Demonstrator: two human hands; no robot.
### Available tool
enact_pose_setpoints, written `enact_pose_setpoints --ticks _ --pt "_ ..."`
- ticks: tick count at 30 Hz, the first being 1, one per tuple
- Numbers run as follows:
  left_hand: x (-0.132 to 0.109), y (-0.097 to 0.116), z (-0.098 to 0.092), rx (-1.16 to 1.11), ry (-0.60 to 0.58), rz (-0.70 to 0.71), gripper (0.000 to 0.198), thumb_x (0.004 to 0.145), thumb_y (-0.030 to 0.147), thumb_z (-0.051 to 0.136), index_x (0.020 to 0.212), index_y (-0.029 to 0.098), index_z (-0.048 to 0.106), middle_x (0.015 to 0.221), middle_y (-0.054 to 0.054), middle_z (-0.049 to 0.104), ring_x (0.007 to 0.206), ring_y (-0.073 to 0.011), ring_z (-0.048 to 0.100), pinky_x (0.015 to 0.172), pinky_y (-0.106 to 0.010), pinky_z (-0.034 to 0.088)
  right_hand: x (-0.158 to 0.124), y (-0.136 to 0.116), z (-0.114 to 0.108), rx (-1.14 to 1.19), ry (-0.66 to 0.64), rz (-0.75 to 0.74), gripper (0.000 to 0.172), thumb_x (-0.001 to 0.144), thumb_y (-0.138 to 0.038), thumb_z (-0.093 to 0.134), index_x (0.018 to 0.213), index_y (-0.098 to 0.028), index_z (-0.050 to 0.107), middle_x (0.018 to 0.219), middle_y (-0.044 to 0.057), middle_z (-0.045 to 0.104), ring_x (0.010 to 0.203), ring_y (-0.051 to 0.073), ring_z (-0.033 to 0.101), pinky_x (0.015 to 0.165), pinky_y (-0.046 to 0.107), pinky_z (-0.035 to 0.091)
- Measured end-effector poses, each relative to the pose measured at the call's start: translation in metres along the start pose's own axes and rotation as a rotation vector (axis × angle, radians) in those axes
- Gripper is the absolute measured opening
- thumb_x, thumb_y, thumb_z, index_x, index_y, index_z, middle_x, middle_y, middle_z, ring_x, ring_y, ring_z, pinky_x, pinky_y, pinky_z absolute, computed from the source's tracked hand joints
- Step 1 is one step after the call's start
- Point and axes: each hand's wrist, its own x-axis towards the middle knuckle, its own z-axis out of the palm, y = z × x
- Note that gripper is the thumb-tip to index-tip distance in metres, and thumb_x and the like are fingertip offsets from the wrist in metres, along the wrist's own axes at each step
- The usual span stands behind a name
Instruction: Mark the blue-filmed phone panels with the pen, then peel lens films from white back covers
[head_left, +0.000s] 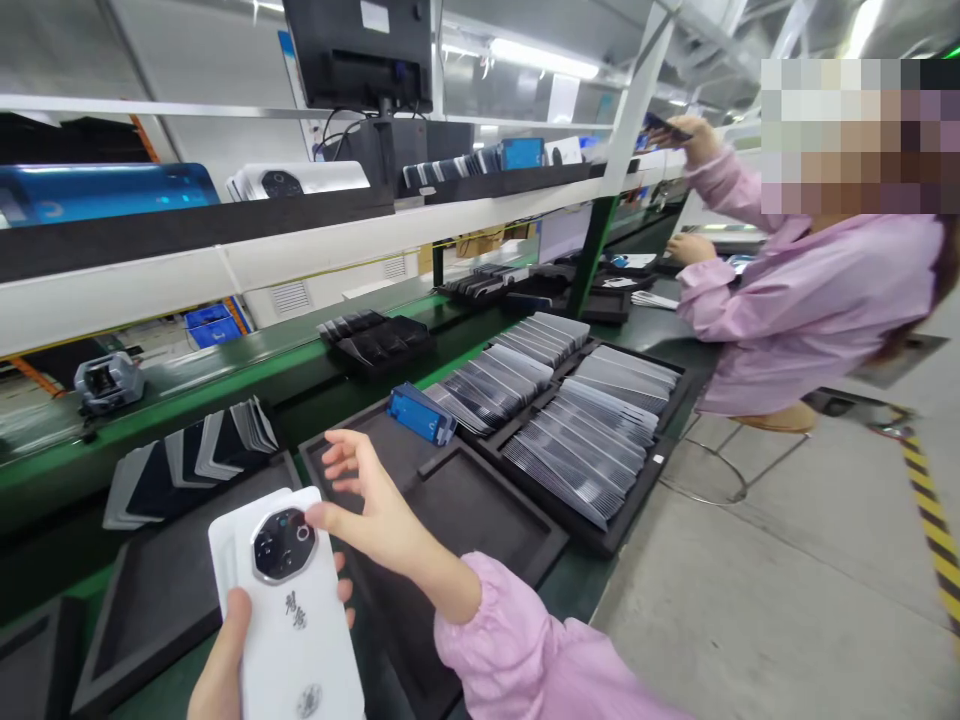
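Observation:
My left hand [223,655] is wrapped round white phone back covers [296,650]; a second edge shows behind the front one. The front cover has a dark octagonal camera window [283,545], with black lettering below it. My right hand [371,505] is open beside the upper right corner, fingers spread. Its thumb tip meets or nearly meets the edge of the camera window; I cannot tell if they touch. Beyond the right hand, a blue block-like piece [421,413] lies on the edge of a black tray [480,500].
Black trays of upright clear sheets [577,445] stand to the right. Dark and white panels [191,455] lean in a tray at left. A grey tape dispenser [109,382] sits on the green ledge [225,350]. A co-worker in a pink sleeve [817,290] sits at far right, holding a dark panel.

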Motion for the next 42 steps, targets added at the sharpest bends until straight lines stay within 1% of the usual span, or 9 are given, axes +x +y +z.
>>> enact_pose_setpoints --ticks 3,6,10,14,21,26,29,37,42 --pt "-0.002 -0.005 0.016 0.052 0.182 0.094 0.072 0.098 0.030 0.065 0.163 0.011 0.040 0.112 -0.019 0.080 0.097 -0.0379 0.080 0.084 -0.044 0.067 0.000 -0.002 -0.001 0.020 -0.270 0.236 0.111 0.058 -0.036 0.102 0.149 -0.027 0.040 0.133 0.009 0.054 0.107 0.024 0.063 0.080 0.037 0.061" --pt "0.003 -0.011 0.023 0.018 0.268 0.211 0.067 0.092 0.021 0.072 0.155 0.011 0.053 0.101 -0.015 0.082 0.085 -0.0315 0.081 0.075 -0.035 0.067 -0.001 0.001 0.003 -0.080 -0.293 0.210 0.091 0.061 -0.037 0.100 0.138 -0.023 0.053 0.121 0.007 0.061 0.091 0.021 0.065 0.067 0.032 0.056" --pt "0.011 -0.012 0.017 0.097 0.283 0.302 0.080 0.068 0.018 0.092 0.142 0.008 0.064 0.087 -0.011 0.082 0.071 -0.0282 0.078 0.066 -0.030 0.063 0.001 0.013 0.010 -0.085 -0.207 0.080 0.058 0.070 -0.027 0.090 0.119 -0.022 0.060 0.116 0.007 0.067 0.094 0.022 0.067 0.073 0.032 0.054" --pt "0.011 -0.007 0.019 0.092 0.256 0.280 0.076 0.054 0.023 0.101 0.123 0.008 0.074 0.087 -0.012 0.081 0.081 -0.0306 0.078 0.079 -0.036 0.063 0.005 0.020 0.006 0.074 -0.038 0.064 0.058 0.073 -0.038 0.085 0.119 -0.024 0.054 0.118 0.009 0.072 0.098 0.026 0.073 0.072 0.034 0.059" --pt "0.008 0.005 0.020 0.015 -0.003 0.338 0.053 0.071 0.027 0.088 0.120 0.011 0.076 0.121 -0.015 0.078 0.113 -0.0334 0.073 0.095 -0.039 0.057 0.017 0.022 -0.025 0.171 0.390 0.120 0.080 0.076 -0.054 0.086 0.138 -0.024 0.046 0.104 0.011 0.076 0.084 0.031 0.077 0.065 0.041 0.063" --pt "0.016 0.002 0.000 0.008 0.010 0.261 0.055 0.067 0.027 0.087 0.118 0.008 0.077 0.112 -0.016 0.080 0.101 -0.0310 0.075 0.096 -0.039 0.054 0.010 0.036 -0.016 0.054 0.031 0.149 0.097 0.084 -0.061 0.081 0.160 -0.024 0.033 0.104 0.012 0.077 0.076 0.032 0.075 0.055 0.039 0.059" --pt "0.023 -0.006 -0.008 0.031 -0.036 0.161 0.049 0.063 0.030 0.086 0.104 0.005 0.078 0.096 -0.017 0.080 0.087 -0.0291 0.075 0.091 -0.037 0.054 -0.004 0.038 0.000 -0.046 -0.072 0.042 0.062 0.100 -0.068 0.054 0.147 -0.027 0.055 0.132 0.014 0.070 0.105 0.033 0.073 0.073 0.041 0.062" --pt "0.016 -0.001 0.004 0.218 -0.074 0.247 0.053 0.053 0.032 0.096 0.098 0.010 0.077 0.083 -0.010 0.076 0.075 -0.0233 0.070 0.077 -0.034 0.054 -0.013 0.037 0.014 -0.476 -0.017 -0.377 0.088 0.098 -0.065 0.060 0.168 -0.023 0.027 0.146 0.022 0.043 0.132 0.043 0.048 0.099 0.062 0.052" --pt "0.009 0.004 0.011 0.447 -0.056 0.293 0.044 0.056 0.022 0.083 0.099 0.015 0.076 0.090 -0.008 0.075 0.084 -0.0265 0.070 0.080 -0.035 0.053 -0.003 0.025 0.009 -0.643 -0.001 -0.704 0.060 0.102 -0.046 0.063 0.158 -0.030 0.047 0.142 0.018 0.046 0.130 0.041 0.047 0.102 0.063 0.046"
